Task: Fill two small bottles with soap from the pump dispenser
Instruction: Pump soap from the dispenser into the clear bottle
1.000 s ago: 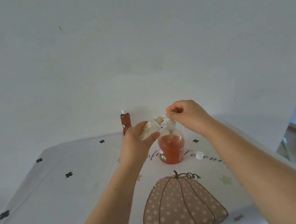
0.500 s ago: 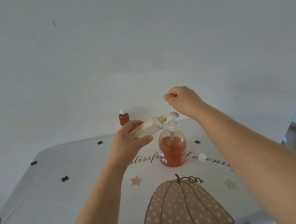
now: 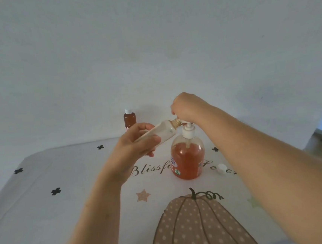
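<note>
The pump dispenser [image 3: 188,159], clear with orange soap and a white pump, stands mid-table. My left hand [image 3: 137,145] grips a small clear bottle [image 3: 163,132], tilted almost flat, its open mouth against the pump's spout. My right hand [image 3: 186,107] sits on top of the pump head with its fingers curled over it; the head itself is mostly hidden under them. A second small bottle [image 3: 129,119], dark orange with a white cap, stands upright at the back by the wall.
A loose white cap [image 3: 221,169] lies on the tablecloth [image 3: 47,211] right of the dispenser. The cloth shows a pumpkin print and black clover marks. The wall rises just behind the table. A floor edge shows at the far right.
Half a second ago my right hand hung lifted above the pump; it has come back down onto the pump head. My left hand keeps the small bottle at the spout.
</note>
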Action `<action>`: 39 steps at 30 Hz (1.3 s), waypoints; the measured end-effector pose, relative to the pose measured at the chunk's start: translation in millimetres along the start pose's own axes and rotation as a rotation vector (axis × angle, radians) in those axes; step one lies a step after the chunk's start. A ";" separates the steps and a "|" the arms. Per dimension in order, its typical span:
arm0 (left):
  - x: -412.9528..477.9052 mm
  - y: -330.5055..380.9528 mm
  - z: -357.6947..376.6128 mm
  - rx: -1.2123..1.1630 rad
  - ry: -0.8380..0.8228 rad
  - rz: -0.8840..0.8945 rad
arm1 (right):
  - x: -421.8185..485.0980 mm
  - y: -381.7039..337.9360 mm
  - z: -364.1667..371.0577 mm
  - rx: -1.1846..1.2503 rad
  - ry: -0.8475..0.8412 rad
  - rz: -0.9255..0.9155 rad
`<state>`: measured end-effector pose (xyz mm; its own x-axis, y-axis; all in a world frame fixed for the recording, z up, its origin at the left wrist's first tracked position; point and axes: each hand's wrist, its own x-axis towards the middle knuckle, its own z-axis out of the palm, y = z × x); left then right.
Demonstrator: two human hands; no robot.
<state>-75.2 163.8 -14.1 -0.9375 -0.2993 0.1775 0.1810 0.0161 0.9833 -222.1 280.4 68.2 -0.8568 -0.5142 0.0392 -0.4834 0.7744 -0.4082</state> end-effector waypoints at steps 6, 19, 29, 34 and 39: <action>7.6 -2.1 -2.2 -0.068 -0.003 -0.008 | -2.0 -0.4 3.4 -0.130 -0.011 0.013; 0.9 -13.3 3.1 -0.144 0.117 0.015 | 3.2 -3.0 5.8 -0.116 -0.008 0.173; -4.6 -8.4 10.9 -0.166 0.120 0.013 | -5.3 -8.1 -6.6 -0.074 0.002 0.140; -5.5 -7.8 8.7 -0.216 0.078 -0.036 | -4.0 -10.4 -4.1 -0.076 -0.051 0.136; -1.8 -10.2 6.5 -0.186 0.106 -0.041 | 5.3 0.4 8.2 -0.043 -0.057 0.137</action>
<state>-77.3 170.4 -24.2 -0.9107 -0.3945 0.1223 0.2038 -0.1714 0.9639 -225.4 275.0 60.8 -0.9042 -0.4218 -0.0663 -0.3711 0.8531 -0.3669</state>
